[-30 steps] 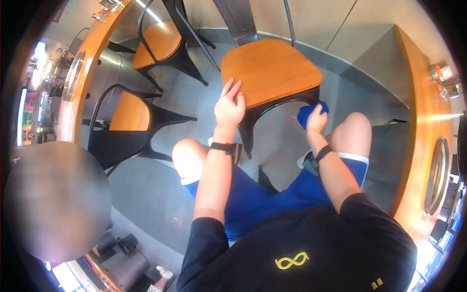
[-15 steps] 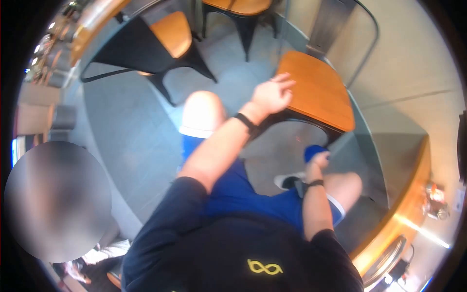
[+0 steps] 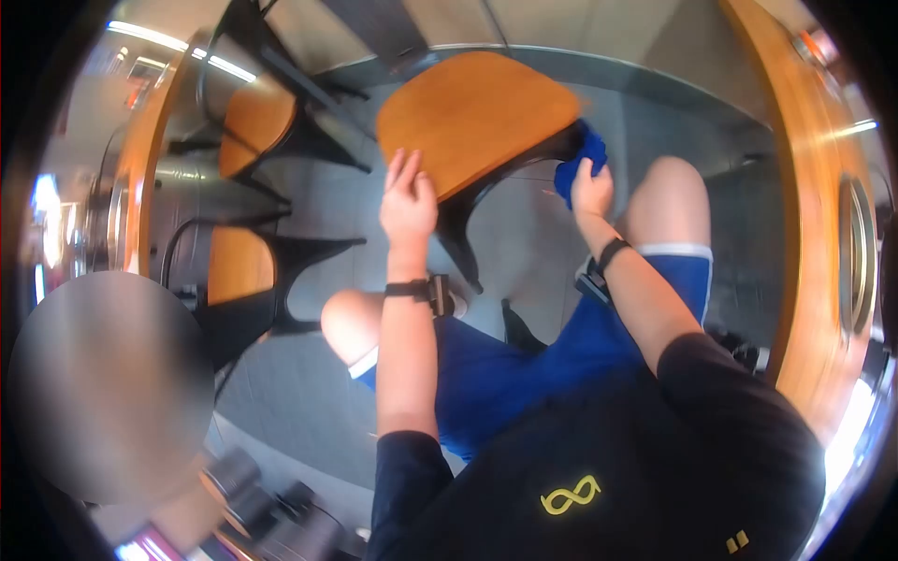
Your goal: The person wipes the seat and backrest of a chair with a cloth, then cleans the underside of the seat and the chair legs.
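Note:
A chair with an orange-brown wooden seat (image 3: 477, 112) and dark metal legs stands in front of my knees. At the seat's left front edge is my left hand (image 3: 409, 201), its fingers extended and holding nothing; whether it touches the seat is unclear. My right hand (image 3: 591, 187) grips a bunched blue cloth (image 3: 578, 166) beside the right front corner of the seat, against or close to the dark frame. Both wrists wear black bands.
More chairs with wooden seats (image 3: 257, 122) (image 3: 241, 265) stand on the left. A wooden tabletop edge (image 3: 790, 187) runs down the right side. On the far left are another wooden edge (image 3: 154, 140) and a blurred-out patch. Grey floor (image 3: 327, 393) shows beneath.
The view has turned, so the chair appears further left. My left hand has moved from above the seat's side to its left front edge. My right hand has raised the cloth to the seat's corner.

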